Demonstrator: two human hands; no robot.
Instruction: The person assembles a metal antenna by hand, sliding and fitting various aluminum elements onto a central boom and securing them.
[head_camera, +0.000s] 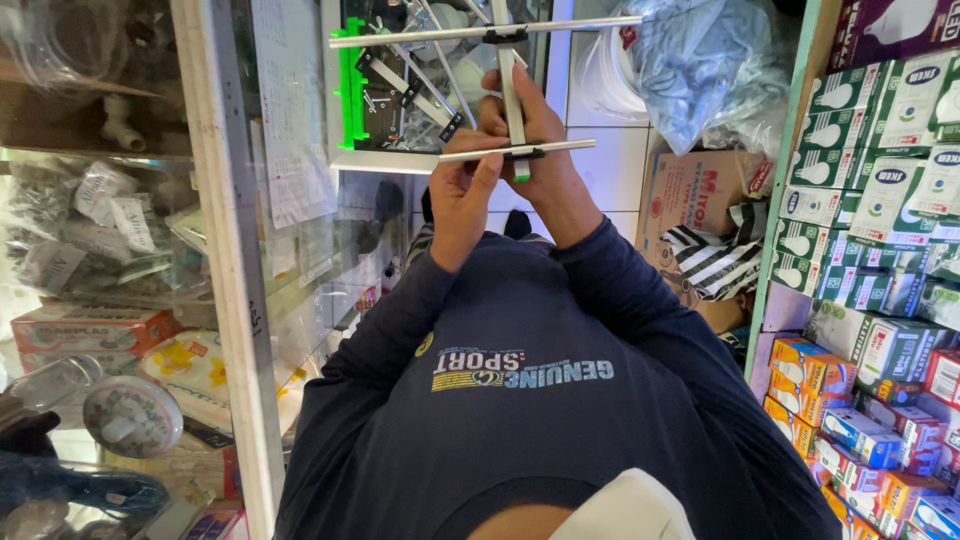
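Note:
Both my hands are raised in front of my chest, holding a slim metal antenna frame (500, 35) that has a central bar and thin cross rods. My left hand (462, 205) pinches the lower cross rod (570, 147) where it meets the central bar, thumb on top. My right hand (548, 165) wraps around the central bar from behind, fingers up beside it. A small green tip shows under the lower rod. My dark blue long sleeves and shirt fill the lower middle.
A glass display case with an aluminium frame (225, 250) stands on the left, full of bagged and boxed goods. Shelves of bulb boxes (870, 150) line the right. A cardboard box (695, 195), plastic bags (700, 60) and a green-edged rack (350, 80) lie ahead.

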